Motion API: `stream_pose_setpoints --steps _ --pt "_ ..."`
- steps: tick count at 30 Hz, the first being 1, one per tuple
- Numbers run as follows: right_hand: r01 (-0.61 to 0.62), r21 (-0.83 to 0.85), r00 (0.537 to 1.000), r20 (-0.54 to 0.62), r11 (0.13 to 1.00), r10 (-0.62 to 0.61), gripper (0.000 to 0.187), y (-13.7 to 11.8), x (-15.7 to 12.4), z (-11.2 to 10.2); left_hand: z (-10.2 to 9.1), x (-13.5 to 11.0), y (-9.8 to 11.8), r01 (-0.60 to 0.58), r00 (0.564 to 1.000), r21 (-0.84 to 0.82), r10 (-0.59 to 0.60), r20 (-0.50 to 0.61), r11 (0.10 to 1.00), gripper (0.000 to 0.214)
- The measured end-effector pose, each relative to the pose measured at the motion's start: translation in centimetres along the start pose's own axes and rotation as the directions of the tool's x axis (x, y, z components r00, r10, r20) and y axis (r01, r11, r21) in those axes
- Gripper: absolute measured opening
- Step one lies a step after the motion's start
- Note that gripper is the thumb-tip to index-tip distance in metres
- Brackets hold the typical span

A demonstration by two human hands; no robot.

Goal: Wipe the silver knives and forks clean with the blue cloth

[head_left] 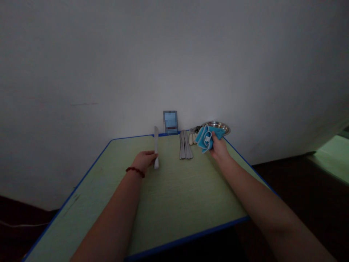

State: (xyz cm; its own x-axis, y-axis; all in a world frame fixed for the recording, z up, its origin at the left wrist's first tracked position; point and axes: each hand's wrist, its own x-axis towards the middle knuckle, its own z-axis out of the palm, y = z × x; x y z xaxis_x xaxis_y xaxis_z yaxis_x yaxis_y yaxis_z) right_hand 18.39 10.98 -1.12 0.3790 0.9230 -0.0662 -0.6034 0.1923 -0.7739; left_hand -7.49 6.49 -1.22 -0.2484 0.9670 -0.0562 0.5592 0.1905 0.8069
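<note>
Pinched by its handle, a table knife (156,143) points away from me in my left hand (145,160), over the left half of the table. A red beaded bracelet circles that wrist. My right hand (219,146) grips a bunched blue cloth (208,136) with a small white tag, at the table's right side. Between the hands lie several grey metal knives (185,145) side by side. Right of them, several cutlery pieces with cream handles (192,139) are partly covered by the cloth. Behind the cloth, a round metal dish (218,125) shows its rim; what it holds is hidden.
The pale green table (174,203) has a blue edge and stands against a grey-white wall (131,65). A small upright panel with a blurred screen (170,122) leans at the back. Another green surface (332,156) stands at the far right, above a dark floor.
</note>
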Motion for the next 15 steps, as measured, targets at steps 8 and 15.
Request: stream_pose_setpoints --steps 8,15 --pt "-0.075 -0.019 0.997 0.024 0.997 0.075 0.007 -0.2 -1.9 1.3 0.6 -2.0 2.0 0.056 0.99 -0.356 -0.006 0.142 0.933 0.02" --pt "-0.133 -0.035 0.982 0.127 0.99 0.136 0.008 0.2 -2.8 1.6 2.4 -4.3 4.0 0.083 0.97 -0.542 0.056 0.235 0.836 0.025"
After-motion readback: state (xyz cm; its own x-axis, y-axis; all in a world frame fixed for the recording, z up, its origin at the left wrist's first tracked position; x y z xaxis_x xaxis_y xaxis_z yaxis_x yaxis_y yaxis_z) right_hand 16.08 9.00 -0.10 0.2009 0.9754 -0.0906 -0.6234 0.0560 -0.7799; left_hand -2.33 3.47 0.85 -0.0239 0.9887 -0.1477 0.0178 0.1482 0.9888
